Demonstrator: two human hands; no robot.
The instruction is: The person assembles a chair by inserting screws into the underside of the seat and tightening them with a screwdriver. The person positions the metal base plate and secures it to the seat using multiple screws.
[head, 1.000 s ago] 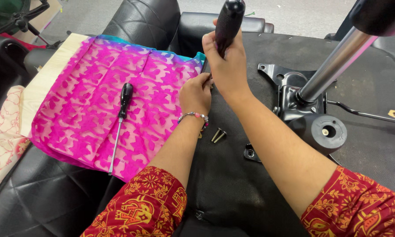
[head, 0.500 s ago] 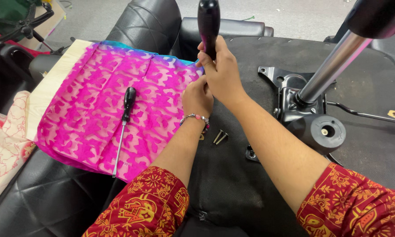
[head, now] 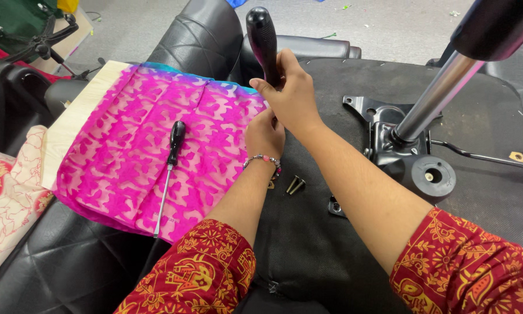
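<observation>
The right hand (head: 293, 96) grips the black handle of an upright screwdriver (head: 262, 40), its fingers (head: 261, 87) wrapped around the lower part. The left hand (head: 264, 136) sits just below it, at 6 o'clock, against the hidden shaft, with a beaded bracelet (head: 261, 160) on its wrist. At 9 o'clock a second screwdriver (head: 169, 168) lies on a pink cloth (head: 122, 157). Two bolts (head: 295, 185) lie on the black chair underside (head: 308, 244) at 5 o'clock from the left hand. At 3 o'clock, a metal column (head: 433, 96) rises tilted from a black bracket (head: 383, 131).
</observation>
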